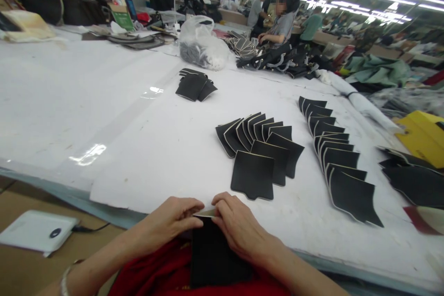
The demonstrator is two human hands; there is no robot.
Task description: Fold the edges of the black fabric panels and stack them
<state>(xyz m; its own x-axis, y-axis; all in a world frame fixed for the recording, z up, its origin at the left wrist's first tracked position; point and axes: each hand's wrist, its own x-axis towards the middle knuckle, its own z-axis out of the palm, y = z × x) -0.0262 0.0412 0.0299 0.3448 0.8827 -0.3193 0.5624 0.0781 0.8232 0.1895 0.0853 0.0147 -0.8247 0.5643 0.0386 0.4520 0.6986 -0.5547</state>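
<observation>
found the left hand (178, 215) and the right hand (239, 224) pinching the far edge of a black panel (215, 256), one at each side, with the panel extending from the grip toward the body over red clothing (149, 268). noted a fan of black pieces (268, 151) on the white table (166, 143) just beyond the grip, a long row of black pieces (342, 157) farther right, and a small black stack (190, 88) well beyond.
</observation>
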